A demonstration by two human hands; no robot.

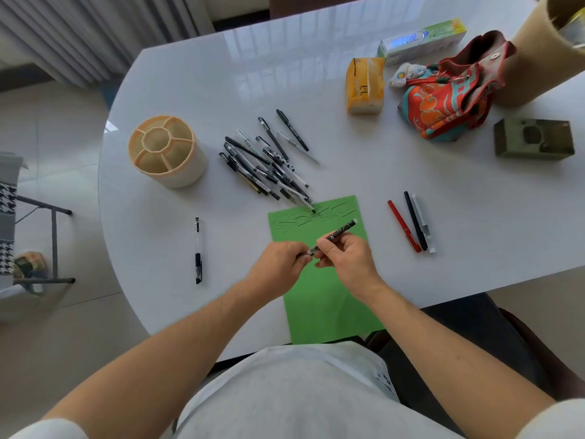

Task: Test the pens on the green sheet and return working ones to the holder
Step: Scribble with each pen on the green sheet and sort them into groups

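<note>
While both hands work over the green sheet (319,299), still early going by the look of it. Holder (164,150) standing at the left, every visible compartment bare, so nothing returned yet. Plenty left: a big heap of pens (266,163) lying crisscrossed just beyond the sheet's far edge, one tip resting on the paper. Off to the right, three set apart side by side: red pen (403,226), dark one, pale one. Off to the left, a lone clear-barrelled pen (198,248), well apart from everything. Whether those groups are rejects or passes, impossible to say.

Top of the sheet already crowded with black scribbles, lower half clean.

Right hand (348,258) curled round a patterned pen (337,234), barrel angled up and away. Left hand (280,261) pinching its near end with fingertips, probably pulling or seating a cap; cap itself too small to make out.

Textures now: table (221,90) glossy white, mirroring window light. Sheet matte, flat, thin. Holder cylindrical, cream with orange rims, petal-shaped cells round a central well. Pens slim, hard plastic, mostly black and clear.
</note>
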